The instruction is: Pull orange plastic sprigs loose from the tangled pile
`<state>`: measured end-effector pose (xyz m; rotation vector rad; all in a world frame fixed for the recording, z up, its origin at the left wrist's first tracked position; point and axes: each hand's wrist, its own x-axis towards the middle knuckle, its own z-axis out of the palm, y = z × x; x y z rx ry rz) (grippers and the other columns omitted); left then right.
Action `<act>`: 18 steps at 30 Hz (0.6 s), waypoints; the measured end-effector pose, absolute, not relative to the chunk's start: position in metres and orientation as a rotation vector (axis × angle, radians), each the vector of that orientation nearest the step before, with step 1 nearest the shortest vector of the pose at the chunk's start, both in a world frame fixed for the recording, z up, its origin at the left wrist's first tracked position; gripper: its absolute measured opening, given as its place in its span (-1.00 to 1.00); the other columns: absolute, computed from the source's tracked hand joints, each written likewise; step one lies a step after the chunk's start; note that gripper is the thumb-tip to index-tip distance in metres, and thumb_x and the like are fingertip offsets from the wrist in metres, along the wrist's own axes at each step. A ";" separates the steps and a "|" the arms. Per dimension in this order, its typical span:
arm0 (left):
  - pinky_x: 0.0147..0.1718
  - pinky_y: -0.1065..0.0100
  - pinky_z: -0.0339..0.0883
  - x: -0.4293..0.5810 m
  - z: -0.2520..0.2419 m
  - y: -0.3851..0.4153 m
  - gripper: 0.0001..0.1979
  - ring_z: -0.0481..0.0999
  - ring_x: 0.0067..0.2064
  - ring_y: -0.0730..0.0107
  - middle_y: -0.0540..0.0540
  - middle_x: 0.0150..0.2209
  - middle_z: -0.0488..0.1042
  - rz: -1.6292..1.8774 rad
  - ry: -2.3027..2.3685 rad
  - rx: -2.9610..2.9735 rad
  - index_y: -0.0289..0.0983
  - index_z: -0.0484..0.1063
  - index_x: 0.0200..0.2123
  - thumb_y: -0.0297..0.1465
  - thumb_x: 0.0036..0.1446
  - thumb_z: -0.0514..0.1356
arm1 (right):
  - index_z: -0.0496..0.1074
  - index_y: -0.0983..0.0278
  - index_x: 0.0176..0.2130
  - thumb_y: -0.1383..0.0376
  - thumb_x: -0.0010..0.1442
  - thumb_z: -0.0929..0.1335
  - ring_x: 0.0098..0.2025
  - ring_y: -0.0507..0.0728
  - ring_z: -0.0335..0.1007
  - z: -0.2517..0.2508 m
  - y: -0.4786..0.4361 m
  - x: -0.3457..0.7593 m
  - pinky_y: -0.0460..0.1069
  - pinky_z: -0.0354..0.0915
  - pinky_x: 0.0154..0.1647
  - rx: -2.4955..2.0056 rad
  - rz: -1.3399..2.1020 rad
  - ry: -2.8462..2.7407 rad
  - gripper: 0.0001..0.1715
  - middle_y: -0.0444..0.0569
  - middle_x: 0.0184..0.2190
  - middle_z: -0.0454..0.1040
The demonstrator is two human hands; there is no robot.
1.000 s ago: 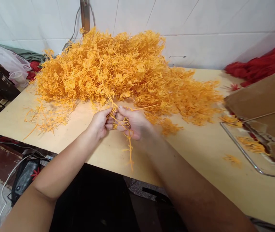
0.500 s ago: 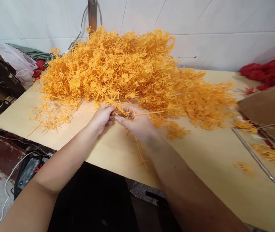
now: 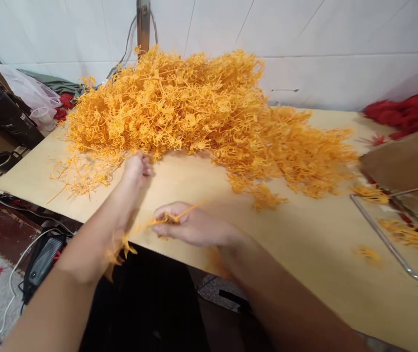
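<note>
Orange plastic-looking sprig (image 3: 126,244): grasped in the right hand (image 3: 179,225), between thumb and curled fingers. The stem points away from the body; the blurred, branching end crosses in front of the left forearm, past the table's front edge. The left hand (image 3: 135,168) has its fingers curled at the near edge of the orange pile (image 3: 179,107); whether it grips a piece cannot be told.

Progress, as judged: one sprig is apart from the pile and in hand; the bulk is left, heaped and tangled.

Position: the sprig lies nearer the body than the left hand. The pile stands beyond both hands, well apart from the right.

Surroundings: loose orange pieces (image 3: 84,176) lie on the table (image 3: 304,244), left of the left hand. Far right: a bent metal rod (image 3: 381,235) beside cardboard (image 3: 407,151).
</note>
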<state>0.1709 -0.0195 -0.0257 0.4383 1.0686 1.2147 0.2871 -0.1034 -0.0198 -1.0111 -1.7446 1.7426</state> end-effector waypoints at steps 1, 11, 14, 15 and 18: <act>-0.74 0.59 -0.29 0.165 -0.026 -0.017 -0.75 -0.08 -0.77 0.74 0.18 -0.75 0.03 1.253 1.108 0.494 -0.28 0.07 -0.56 -0.43 0.08 0.10 | 0.34 0.30 -0.56 0.25 -0.06 0.40 -0.60 -0.08 0.15 -0.018 -0.105 0.288 -0.14 0.10 -0.58 -1.013 1.738 -1.717 -0.80 -0.18 -0.66 0.29; -0.74 0.58 -0.08 0.171 -0.023 -0.042 -0.84 0.19 -0.72 0.68 0.04 -0.60 0.38 0.860 0.949 1.067 -0.34 0.23 -0.41 -0.67 -0.04 -0.03 | 0.23 0.32 -0.58 0.27 -0.16 0.46 -0.68 -0.17 -0.11 -0.017 -0.070 0.328 -0.20 -0.12 -0.71 -0.806 1.575 -0.756 -0.67 -0.19 -0.63 0.20; -0.74 0.58 -0.08 0.177 -0.024 -0.042 -0.82 0.10 -0.76 0.71 0.11 -0.73 0.26 0.820 1.003 1.148 -0.35 0.25 -0.46 -0.68 -0.06 -0.05 | 0.26 0.32 -0.57 0.27 -0.11 0.44 -0.65 -0.15 -0.02 -0.018 -0.073 0.323 -0.19 -0.06 -0.69 -0.832 1.567 -0.791 -0.72 -0.16 -0.60 0.23; -0.73 0.58 -0.07 0.179 -0.025 -0.043 -0.82 0.10 -0.77 0.71 0.11 -0.73 0.25 0.795 1.026 1.167 -0.36 0.26 -0.45 -0.68 -0.05 -0.06 | 0.26 0.32 -0.56 0.27 -0.09 0.43 -0.65 -0.15 0.00 -0.020 -0.073 0.321 -0.19 -0.05 -0.69 -0.855 1.562 -0.792 -0.73 -0.16 -0.60 0.23; -0.74 0.57 -0.02 0.183 -0.025 -0.045 -0.75 0.19 -0.75 0.65 0.10 -0.72 0.28 0.697 1.060 1.201 -0.35 0.29 -0.36 -0.67 -0.07 -0.09 | 0.24 0.31 -0.55 0.24 -0.03 0.40 -0.67 -0.15 -0.02 -0.025 -0.070 0.319 -0.18 -0.05 -0.71 -0.908 1.538 -0.794 -0.72 -0.16 -0.59 0.21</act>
